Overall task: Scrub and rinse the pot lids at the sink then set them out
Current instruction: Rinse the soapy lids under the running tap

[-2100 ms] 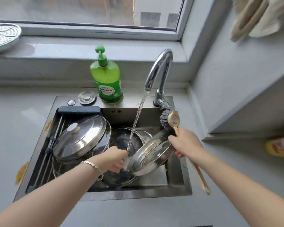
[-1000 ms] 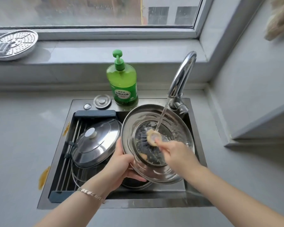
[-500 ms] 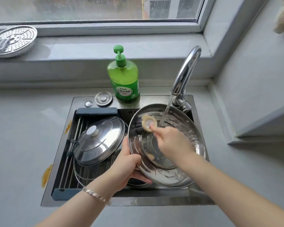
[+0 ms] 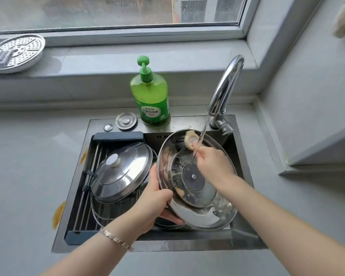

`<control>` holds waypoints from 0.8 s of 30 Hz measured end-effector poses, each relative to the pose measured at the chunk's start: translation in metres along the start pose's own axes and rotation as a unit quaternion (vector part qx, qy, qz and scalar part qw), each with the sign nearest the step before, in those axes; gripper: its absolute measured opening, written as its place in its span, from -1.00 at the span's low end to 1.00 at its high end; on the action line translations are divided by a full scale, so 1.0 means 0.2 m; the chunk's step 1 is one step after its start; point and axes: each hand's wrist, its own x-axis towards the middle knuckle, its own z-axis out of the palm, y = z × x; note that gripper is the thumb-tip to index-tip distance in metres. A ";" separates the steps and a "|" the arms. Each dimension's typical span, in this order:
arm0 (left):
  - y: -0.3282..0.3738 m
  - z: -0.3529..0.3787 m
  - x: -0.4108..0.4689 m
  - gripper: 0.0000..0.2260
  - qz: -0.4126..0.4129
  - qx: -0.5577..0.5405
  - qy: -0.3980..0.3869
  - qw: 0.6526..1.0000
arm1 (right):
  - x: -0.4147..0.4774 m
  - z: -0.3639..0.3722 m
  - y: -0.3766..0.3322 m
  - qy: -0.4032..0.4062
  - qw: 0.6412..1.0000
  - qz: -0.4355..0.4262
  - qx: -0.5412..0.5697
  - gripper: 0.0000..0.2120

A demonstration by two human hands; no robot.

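Left hand (image 4: 155, 204) grips the round, suds-flecked steel lid (image 4: 199, 218) tilted over the sink's (image 4: 187, 246) right half, while the right hand (image 4: 213, 166) clutches the bristly brush (image 4: 190, 142), now moved from the lid's centre up to its far rim.

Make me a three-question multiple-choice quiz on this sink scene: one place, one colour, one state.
1. Where does the knob-up lid rest? A) windowsill B) on the rack in the sink C) counter
2. What colour is the soap bottle? A) blue B) green C) white
3. What is the tap doing? A) running B) off C) being wiped
Answers: 1 B, it leans on the rack beside the held lid, which the left hand grips. 2 B, it is bright green. 3 A, water streams from its spout past the brush in the right hand.
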 end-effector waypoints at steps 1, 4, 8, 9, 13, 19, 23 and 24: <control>0.00 0.00 0.01 -0.30 -0.002 0.001 0.004 1.000 | -0.02 0.02 -0.06 -0.013 0.999 -0.030 0.023 -0.69; 0.01 -0.03 0.03 -0.28 0.004 -0.002 0.029 1.000 | -0.14 0.05 -0.15 -0.053 0.991 -0.106 0.060 -0.65; 0.04 -0.07 0.01 -0.39 0.025 -0.002 0.056 0.998 | -0.33 0.03 -0.11 -0.125 0.977 -0.161 0.057 -0.62; 0.05 -0.08 0.01 -0.37 0.033 -0.004 0.061 0.998 | -0.37 0.03 -0.08 -0.146 0.973 -0.164 0.065 -0.63; 0.09 -0.14 -0.01 -0.23 0.044 0.003 0.088 0.995 | -0.44 -0.01 0.16 -0.216 0.963 -0.157 0.030 -0.65; 0.10 -0.11 -0.04 -0.27 0.030 0.021 0.076 0.996 | -0.30 -0.07 0.43 -0.196 0.958 -0.102 -0.183 -0.65; 0.09 -0.11 -0.03 -0.48 -0.031 0.001 0.070 0.997 | -0.26 -0.08 0.52 -0.086 0.991 0.005 -0.101 -0.57; 0.09 -0.11 -0.03 -0.53 -0.050 -0.002 0.062 0.997 | -0.27 -0.09 0.52 -0.056 0.996 0.057 -0.030 -0.52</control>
